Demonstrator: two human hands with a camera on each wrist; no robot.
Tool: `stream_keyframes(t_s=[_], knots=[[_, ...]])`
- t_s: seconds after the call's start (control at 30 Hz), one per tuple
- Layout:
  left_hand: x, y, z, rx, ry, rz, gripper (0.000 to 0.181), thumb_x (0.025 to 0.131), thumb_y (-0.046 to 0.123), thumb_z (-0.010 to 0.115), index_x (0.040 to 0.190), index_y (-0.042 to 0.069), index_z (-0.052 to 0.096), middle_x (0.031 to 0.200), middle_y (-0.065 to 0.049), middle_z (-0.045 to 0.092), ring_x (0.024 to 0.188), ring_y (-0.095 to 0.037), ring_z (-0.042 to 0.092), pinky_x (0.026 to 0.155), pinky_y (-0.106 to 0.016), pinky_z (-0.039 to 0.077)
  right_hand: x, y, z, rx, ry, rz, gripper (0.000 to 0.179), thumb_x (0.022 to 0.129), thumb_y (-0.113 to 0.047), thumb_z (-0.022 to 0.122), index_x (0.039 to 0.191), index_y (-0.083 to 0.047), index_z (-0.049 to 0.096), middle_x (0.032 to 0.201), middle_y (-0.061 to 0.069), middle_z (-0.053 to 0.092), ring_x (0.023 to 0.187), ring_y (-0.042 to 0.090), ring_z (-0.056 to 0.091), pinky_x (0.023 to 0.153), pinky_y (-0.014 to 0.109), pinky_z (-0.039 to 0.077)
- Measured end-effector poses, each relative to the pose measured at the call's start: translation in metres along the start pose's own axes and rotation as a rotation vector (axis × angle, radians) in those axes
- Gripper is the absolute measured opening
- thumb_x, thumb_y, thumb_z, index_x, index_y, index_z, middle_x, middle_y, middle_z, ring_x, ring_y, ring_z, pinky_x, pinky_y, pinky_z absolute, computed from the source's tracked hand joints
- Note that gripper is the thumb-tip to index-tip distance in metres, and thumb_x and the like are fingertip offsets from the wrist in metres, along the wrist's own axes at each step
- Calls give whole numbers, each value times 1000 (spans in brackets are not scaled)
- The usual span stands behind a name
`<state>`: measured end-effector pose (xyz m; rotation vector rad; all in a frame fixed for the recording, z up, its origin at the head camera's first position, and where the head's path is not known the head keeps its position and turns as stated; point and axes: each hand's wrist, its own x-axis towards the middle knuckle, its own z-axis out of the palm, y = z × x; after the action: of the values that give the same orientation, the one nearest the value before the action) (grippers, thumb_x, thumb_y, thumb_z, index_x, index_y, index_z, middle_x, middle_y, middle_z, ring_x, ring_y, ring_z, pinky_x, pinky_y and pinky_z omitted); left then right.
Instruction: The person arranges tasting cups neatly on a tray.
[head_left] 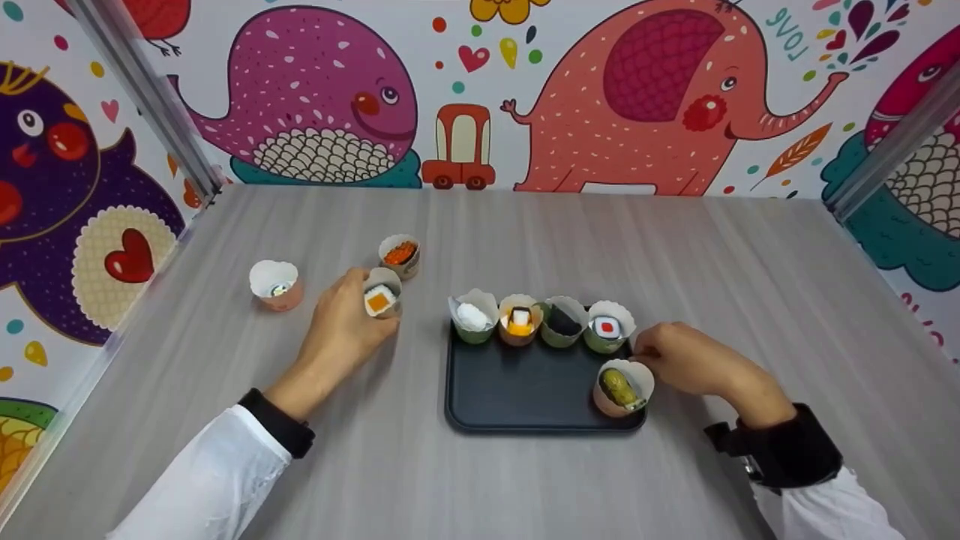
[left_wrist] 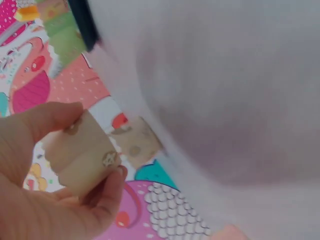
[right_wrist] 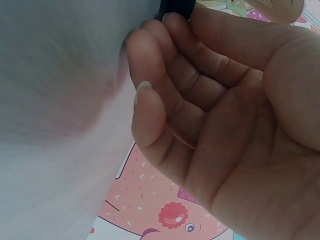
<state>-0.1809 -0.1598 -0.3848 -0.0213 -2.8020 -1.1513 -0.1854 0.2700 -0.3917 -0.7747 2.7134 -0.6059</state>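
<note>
My left hand [head_left: 341, 322] grips a small paper baking cup [head_left: 394, 288] above the table, left of the black tray; a white piece with an orange square sits in it. In the left wrist view, thumb and fingers hold the cup's beige printed wall [left_wrist: 82, 150]. At the right rim of the tray [head_left: 525, 394], my right hand [head_left: 690, 360] pinches the edge with thumb and index finger, its other fingers curled. Along the tray's back stand several filled cups [head_left: 610, 341]. A pink cup [head_left: 611, 403] with a yellow-green piece stands at the front right of the tray.
Just behind the left hand stands a cup [head_left: 409, 268] with orange bits. Farther left is a pink cup [head_left: 283, 300] holding a small, pale piece. Cartoon-printed panels [head_left: 322, 90] border the grey table [head_left: 375, 480] at the back and sides.
</note>
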Motion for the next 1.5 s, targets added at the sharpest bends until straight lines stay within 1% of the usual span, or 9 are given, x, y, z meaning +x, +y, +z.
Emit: stream_keyframes(t_s=[0.13, 0.37, 0.5, 0.67, 0.8, 1.0, 1.13, 1.3, 1.5], knots=[[-7, 12, 6, -18, -15, 25, 58, 80, 0, 80, 132, -7, 55, 117, -21, 64, 101, -34, 64, 86, -46, 55, 0, 0, 0, -5, 1, 7, 30, 97, -6, 69, 70, -15, 64, 67, -12, 45, 63, 8, 43, 60, 27, 36], [-20, 33, 17, -36, -1, 119, 65, 76, 0, 83, 135, -6, 57, 124, -21, 65, 105, -33, 64, 88, -46, 55, 1, 0, 0, -7, 3, -12, 30, 97, -4, 68, 69, -15, 63, 67, -12, 44, 63, 8, 42, 61, 28, 36], [-26, 45, 23, -58, -23, 153, 66, 77, 0, 81, 137, -7, 57, 129, -23, 63, 110, -33, 63, 92, -46, 55, 2, 0, 0, 2, 0, -10, 31, 96, -3, 67, 68, -14, 62, 67, -12, 43, 62, 8, 42, 61, 28, 35], [-31, 59, 32, -63, -49, 190, 64, 77, 0, 81, 137, -5, 58, 127, -21, 64, 110, -32, 64, 92, -45, 56, 3, 0, 0, 7, -4, -13, 31, 97, -3, 67, 69, -14, 61, 68, -11, 43, 63, 8, 42, 62, 28, 36], [-35, 68, 42, -63, -69, 232, 62, 77, 2, 82, 135, -4, 59, 129, -20, 64, 115, -31, 63, 97, -45, 54, 3, 0, 1, 4, -1, -22, 31, 96, -2, 67, 68, -14, 60, 68, -11, 43, 63, 8, 42, 63, 28, 36], [-39, 80, 56, -75, -108, 306, 63, 75, 3, 81, 134, -2, 60, 131, -17, 64, 121, -31, 61, 105, -47, 49, 2, -1, 1, -6, -1, -23, 31, 97, -4, 68, 68, -14, 61, 67, -12, 41, 63, 8, 40, 62, 28, 35], [-42, 88, 64, -108, -152, 345, 59, 75, 2, 81, 131, 2, 61, 126, -12, 65, 117, -28, 61, 103, -45, 50, 2, -1, 1, -8, -5, -17, 30, 97, -5, 69, 69, -15, 63, 67, -12, 42, 63, 8, 41, 61, 28, 35], [-44, 99, 73, -138, -202, 376, 57, 74, 2, 80, 128, 7, 63, 132, -9, 65, 120, -27, 59, 101, -41, 50, 1, -1, -1, -6, -6, -18, 30, 97, -4, 68, 70, -15, 64, 67, -12, 43, 63, 8, 42, 61, 28, 35], [-46, 111, 86, -115, -266, 376, 65, 74, 0, 79, 136, 2, 59, 134, -13, 64, 119, -25, 59, 99, -37, 51, 1, 0, -1, -7, -11, -8, 30, 97, -4, 67, 70, -15, 64, 67, -11, 44, 63, 8, 42, 61, 28, 36]])
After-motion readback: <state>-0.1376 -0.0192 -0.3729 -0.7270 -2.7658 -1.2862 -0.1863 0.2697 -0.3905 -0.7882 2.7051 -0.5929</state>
